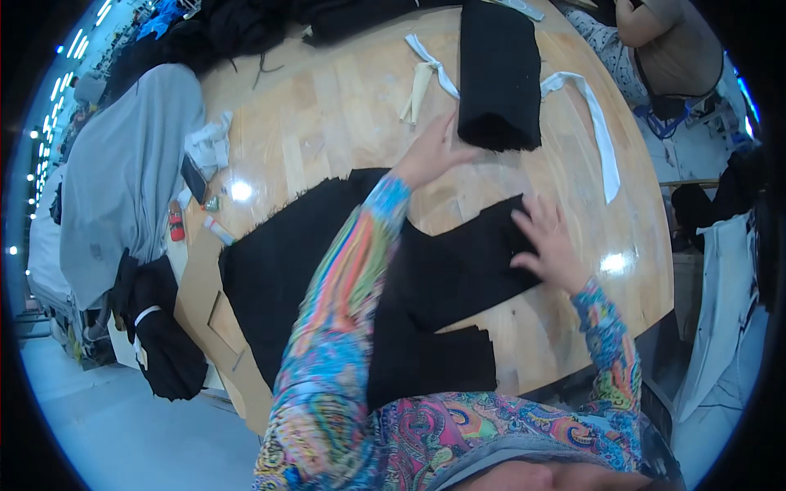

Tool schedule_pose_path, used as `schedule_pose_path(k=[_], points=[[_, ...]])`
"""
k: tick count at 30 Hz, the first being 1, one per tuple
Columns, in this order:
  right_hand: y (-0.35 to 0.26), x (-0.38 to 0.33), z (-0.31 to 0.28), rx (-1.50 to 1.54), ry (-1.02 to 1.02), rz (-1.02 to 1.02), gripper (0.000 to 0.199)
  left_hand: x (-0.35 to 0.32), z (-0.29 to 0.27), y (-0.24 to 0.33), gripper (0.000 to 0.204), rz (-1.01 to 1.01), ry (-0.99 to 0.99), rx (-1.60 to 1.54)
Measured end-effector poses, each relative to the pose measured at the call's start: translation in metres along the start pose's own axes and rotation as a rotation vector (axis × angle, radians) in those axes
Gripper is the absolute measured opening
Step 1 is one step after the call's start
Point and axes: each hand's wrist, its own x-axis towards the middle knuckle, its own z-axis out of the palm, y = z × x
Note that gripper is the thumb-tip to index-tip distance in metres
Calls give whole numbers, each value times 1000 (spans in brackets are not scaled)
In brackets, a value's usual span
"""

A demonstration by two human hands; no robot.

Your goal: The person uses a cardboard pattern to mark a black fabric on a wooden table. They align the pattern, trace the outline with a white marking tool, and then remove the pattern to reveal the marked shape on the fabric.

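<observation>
A large black cut fabric piece [311, 245] with frayed edges lies spread on the light wooden table [344, 90]. My right hand [550, 245] has its fingers spread at the right end of this fabric, the fingertips over its edge. My left hand [430, 155] reaches across above the fabric, fingers stretched toward the lower left corner of a folded black fabric bundle [499, 74]. Whether it touches the bundle I cannot tell. Neither hand holds anything. A white cloth strip [602, 147] runs out from the bundle's right side, and another white strip [434, 61] from its left.
A narrow beige piece [417, 92] lies left of the bundle. Brown cardboard [196, 303], a phone [194, 180], a red object [176, 221] and crumpled white cloth [210, 143] sit at the left edge. Grey cloth [131, 172] drapes beside them. Another person [671, 49] sits at the far right.
</observation>
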Motion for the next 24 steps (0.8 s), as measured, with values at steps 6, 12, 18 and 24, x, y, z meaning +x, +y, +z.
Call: schedule_pose_path(k=[6,12,18,24], points=[[-6,-60,33,-162,-90,191,67,-251,-48,52,51,13,338,575],[-25,-46,36,-234,136,242,53,-458,-46,61,56,-427,431,821],[-122,-70,48,202,-17,-223,49,-496,-6,37,61,-508,413,980],[-158,-108,42,353,-85,-34,49,-516,-19,9,56,-586,577,1015]])
